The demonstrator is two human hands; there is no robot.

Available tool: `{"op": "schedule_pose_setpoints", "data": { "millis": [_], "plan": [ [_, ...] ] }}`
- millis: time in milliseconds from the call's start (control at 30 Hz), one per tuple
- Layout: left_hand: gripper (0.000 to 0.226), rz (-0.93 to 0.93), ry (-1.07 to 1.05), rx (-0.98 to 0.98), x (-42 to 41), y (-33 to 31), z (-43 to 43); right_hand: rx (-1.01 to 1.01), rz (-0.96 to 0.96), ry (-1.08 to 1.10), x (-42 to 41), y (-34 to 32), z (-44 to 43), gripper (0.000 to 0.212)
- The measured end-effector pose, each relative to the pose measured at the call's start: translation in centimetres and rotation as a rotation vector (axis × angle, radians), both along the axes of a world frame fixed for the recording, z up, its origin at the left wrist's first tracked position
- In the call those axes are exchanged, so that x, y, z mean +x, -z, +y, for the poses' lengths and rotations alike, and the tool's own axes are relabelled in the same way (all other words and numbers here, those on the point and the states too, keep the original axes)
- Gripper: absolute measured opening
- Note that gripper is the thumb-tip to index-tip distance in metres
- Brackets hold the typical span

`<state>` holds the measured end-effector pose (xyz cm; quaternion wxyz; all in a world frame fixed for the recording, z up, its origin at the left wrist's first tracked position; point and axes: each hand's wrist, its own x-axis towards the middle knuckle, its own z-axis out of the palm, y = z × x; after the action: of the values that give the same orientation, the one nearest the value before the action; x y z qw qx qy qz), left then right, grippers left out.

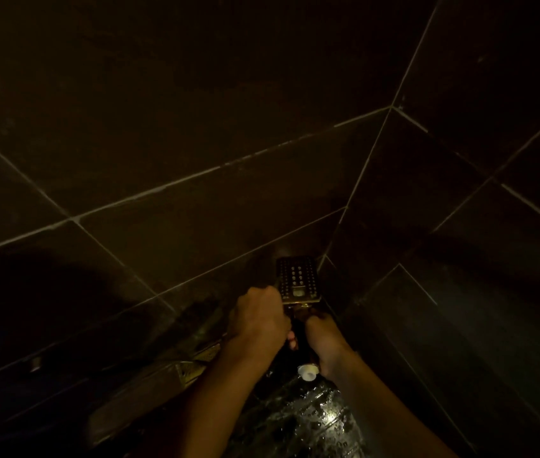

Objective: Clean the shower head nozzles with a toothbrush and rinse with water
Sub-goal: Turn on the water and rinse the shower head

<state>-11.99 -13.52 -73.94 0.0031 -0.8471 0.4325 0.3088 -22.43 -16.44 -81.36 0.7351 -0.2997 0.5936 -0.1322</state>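
A rectangular metal shower head faces me in the dim tiled corner, its rows of nozzles visible. My right hand is closed around the handle just below the head. My left hand is a closed fist pressed against the head's lower left corner. A small pinkish end pokes out under that fist and looks like the toothbrush handle. The bristles are hidden.
Dark wall tiles with pale grout lines meet in a corner above the head. A small white cap-like part sits below my right wrist. The floor near the bottom edge glistens with water.
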Motion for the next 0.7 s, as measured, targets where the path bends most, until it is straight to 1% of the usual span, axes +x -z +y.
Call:
{"op": "schedule_pose_setpoints", "data": {
  "millis": [133,200,367,467,600,700],
  "plan": [
    [0.022,0.022,0.033,0.021,-0.7,0.4,1.3,-0.016,0.046,0.011,-0.1,-0.4,0.0,0.026],
    [0.023,0.023,0.047,0.029,-1.0,0.4,1.6,-0.021,0.045,0.015,-0.1,-0.5,0.1,0.025],
    [0.025,0.065,0.063,-0.048,-1.9,0.3,1.5,-0.066,0.033,-0.003,0.1,-0.1,0.5,0.022],
    [0.027,0.069,0.069,-0.064,-2.4,0.2,1.1,-0.068,0.061,-0.014,0.0,0.2,0.6,0.024],
    [0.021,0.059,0.019,-0.059,-1.4,0.2,0.7,-0.054,0.046,-0.003,0.0,0.2,0.6,0.02],
    [0.02,0.053,0.033,-0.072,-1.4,0.2,0.8,-0.059,0.027,-0.01,0.0,-0.1,0.5,0.018]
  ]
}}
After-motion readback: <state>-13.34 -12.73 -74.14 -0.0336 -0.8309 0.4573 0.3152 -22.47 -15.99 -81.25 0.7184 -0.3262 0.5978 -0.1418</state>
